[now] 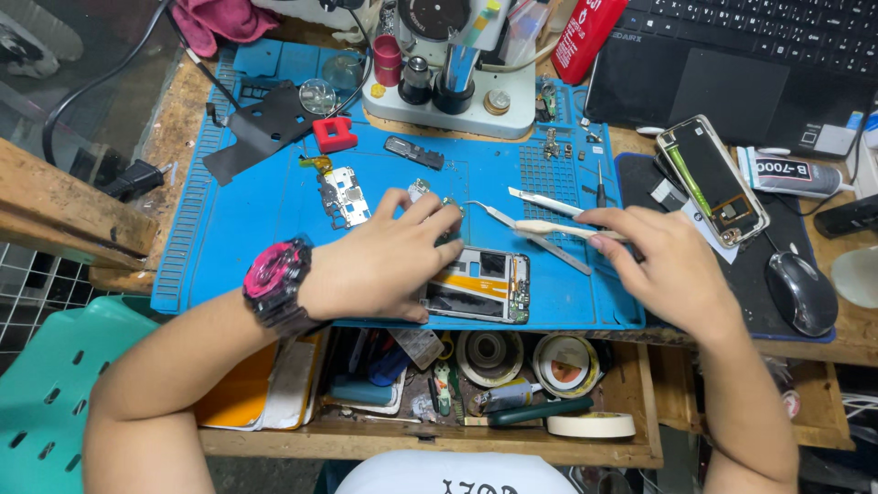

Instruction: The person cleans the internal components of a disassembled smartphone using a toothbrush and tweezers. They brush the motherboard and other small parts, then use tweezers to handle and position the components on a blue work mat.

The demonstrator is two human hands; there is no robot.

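- The left hand point(384, 265), a pink watch point(273, 277) on its wrist, presses flat on an opened phone point(482, 285) at the blue mat's point(247, 238) near edge, fingers curled over a small part.
- Bare mat lies left of that hand.
- The right hand point(672, 270) pinches tweezers point(540, 224), tips pointing towards the phone.
- A red tube point(585, 27) lies at the back; a white glue tube point(796, 174) lies far right.

An opened phone point(480, 285) lies flat, lower centre of the frame, its innards exposed; curved tweezers point(526, 222) angle just above it.
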